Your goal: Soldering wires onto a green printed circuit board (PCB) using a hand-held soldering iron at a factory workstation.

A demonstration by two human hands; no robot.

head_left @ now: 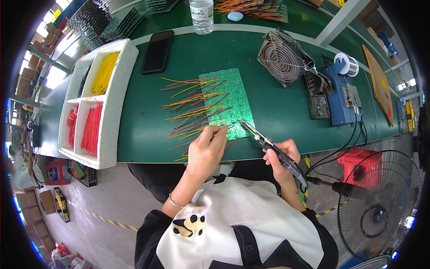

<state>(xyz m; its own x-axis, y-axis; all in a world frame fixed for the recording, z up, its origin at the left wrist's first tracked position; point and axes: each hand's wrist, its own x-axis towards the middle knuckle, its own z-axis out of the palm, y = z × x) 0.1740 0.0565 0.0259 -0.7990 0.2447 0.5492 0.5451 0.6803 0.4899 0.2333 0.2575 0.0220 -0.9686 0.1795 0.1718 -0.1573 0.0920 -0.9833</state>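
A green circuit board panel (230,92) lies on the green bench in front of me. Red, yellow and black wires (188,105) stick out from its left side in several bunches. My right hand (283,157) grips a black-handled soldering iron (280,154), its metal tip touching or just over the lower part of the panel. Close to that tip, my left hand (207,145) has thumb and fingers pinched together at the panel's lower left. A thin wire seems to run from this pinch, though the fingertips partly hide it.
Left stands a white foam tray (112,103) with yellow and red wires in compartments. A black phone (157,51) and a water bottle (202,18) lie beyond. To the right are a square metal fan (282,58), a blue soldering station (342,96) with a solder spool (347,65), and cables.
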